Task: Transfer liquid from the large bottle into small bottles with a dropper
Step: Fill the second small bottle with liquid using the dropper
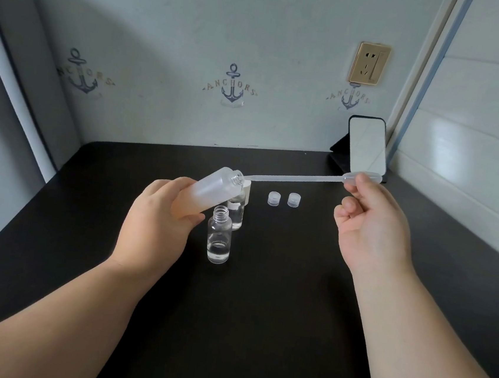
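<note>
My left hand (158, 219) grips the large frosted bottle (211, 189), tilted with its open neck up and to the right. My right hand (370, 226) pinches the bulb of a long clear plastic dropper (295, 178), held almost level, its tip at the mouth of the large bottle. Below the large bottle stands a small clear bottle (219, 236), uncapped, with a little liquid at its bottom. A second small clear bottle (237, 213) stands just behind it, partly hidden by the large bottle.
Two small clear caps (274, 198) (294, 199) lie on the black table (261, 298) right of the bottles, and a white cap (246, 190) peeks out behind the large bottle. A small mirror on a black stand (366, 145) leans at the back right corner. Walls close the back and right.
</note>
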